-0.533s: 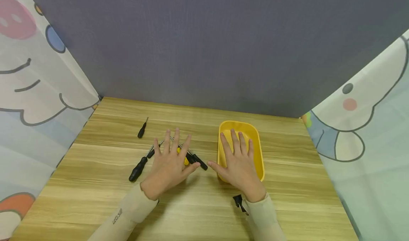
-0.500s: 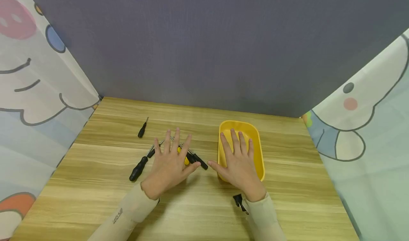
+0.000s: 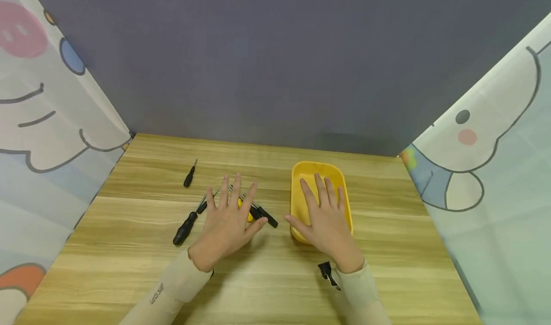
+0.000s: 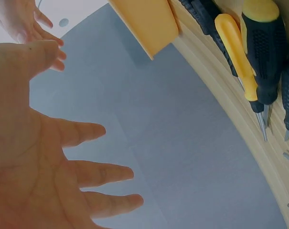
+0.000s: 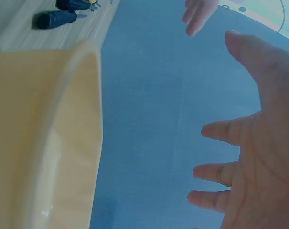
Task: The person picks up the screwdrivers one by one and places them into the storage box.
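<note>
My left hand (image 3: pixel 225 224) hovers palm down over several screwdrivers, its fingers straight and spread, holding nothing. Beside it lie a large black-handled screwdriver (image 3: pixel 185 229) and, to the right, another black handle (image 3: pixel 268 217). The left wrist view shows a yellow-handled screwdriver (image 4: pixel 236 55) next to a thicker black-and-yellow one (image 4: pixel 264 55); in the head view the hand partly covers this group. My right hand (image 3: pixel 330 227), fingers also spread, is above the yellow tray (image 3: pixel 297 196) and holds nothing. In the right wrist view the tray wall (image 5: pixel 75 143) stands apart from that hand.
Farther back on the left lies a small black screwdriver (image 3: pixel 189 177). A black clip-like piece (image 3: pixel 328 273) shows at the right cuff. The wooden table (image 3: pixel 400 248) ends at a grey panel (image 3: pixel 267 76) behind, with printed curtains (image 3: pixel 499 248) at both sides.
The head view has shifted slightly. My right hand has moved a little to the right relative to the tray. The left hand and the screwdrivers stay nearly in place.
</note>
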Motion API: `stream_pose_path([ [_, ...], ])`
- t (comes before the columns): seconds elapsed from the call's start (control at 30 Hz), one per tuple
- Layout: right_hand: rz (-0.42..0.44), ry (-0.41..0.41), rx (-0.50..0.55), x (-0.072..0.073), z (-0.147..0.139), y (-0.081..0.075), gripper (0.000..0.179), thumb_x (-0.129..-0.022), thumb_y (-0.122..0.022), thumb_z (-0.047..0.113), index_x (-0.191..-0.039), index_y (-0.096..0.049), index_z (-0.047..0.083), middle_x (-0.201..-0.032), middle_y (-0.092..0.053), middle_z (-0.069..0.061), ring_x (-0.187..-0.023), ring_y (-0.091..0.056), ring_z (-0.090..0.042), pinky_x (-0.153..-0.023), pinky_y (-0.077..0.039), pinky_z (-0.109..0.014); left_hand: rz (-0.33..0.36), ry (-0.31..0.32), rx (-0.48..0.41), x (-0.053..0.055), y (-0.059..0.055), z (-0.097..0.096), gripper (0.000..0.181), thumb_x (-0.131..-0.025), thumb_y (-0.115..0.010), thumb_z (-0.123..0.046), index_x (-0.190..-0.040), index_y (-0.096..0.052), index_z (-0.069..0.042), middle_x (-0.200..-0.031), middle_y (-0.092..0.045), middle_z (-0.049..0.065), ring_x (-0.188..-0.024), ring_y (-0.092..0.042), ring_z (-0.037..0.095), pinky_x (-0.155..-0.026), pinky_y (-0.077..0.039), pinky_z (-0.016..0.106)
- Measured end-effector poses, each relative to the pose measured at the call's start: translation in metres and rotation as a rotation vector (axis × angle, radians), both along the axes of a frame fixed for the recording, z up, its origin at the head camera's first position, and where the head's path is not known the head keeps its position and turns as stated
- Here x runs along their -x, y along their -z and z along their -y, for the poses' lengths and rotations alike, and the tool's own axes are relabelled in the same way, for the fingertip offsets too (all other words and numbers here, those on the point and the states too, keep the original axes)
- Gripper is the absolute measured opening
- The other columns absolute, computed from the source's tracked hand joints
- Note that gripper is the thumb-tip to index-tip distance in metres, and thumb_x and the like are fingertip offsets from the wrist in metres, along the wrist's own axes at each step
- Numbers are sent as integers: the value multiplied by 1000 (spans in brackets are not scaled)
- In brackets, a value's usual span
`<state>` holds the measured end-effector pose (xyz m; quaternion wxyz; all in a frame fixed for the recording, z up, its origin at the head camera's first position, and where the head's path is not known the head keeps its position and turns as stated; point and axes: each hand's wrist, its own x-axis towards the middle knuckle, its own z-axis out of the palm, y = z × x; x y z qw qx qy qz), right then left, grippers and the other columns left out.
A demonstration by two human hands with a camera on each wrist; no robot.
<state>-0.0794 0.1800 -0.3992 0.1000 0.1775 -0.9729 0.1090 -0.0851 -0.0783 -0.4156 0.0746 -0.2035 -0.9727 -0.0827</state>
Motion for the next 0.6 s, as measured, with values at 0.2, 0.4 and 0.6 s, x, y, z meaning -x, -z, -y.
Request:
stream_pose_path([
  [0.2,-18,-28,9,6,-13,-3,81,-97,-54,58,-159,-25,13,-161,-17,-24,-146,-15,-47,-112,-14,-66,5,-23,-5,-2,-3,6,79,-97,-47,-65,-159,-28,-20,-161,-16,25,-147,-12,47,-107,-15,75],
  [0.4,-39,-59,18,13,-32,-4,71,-100,-61,37,-155,-31,3,-153,-31,-30,-140,-27,-51,-109,-24,-67,-14,-7,1,-7,-4,18,75,-96,-56,-59,-155,-34,-18,-154,-33,26,-139,-31,48,-103,-31,69],
  [0.6,33,-47,80,20,-53,-6,68,-101,-61,28,-154,-29,-2,-153,-28,-32,-137,-31,-53,-104,-32,-66,12,-11,7,-14,1,37,71,-96,-61,-53,-151,-42,-11,-148,-40,28,-132,-41,48,-97,-42,63],
])
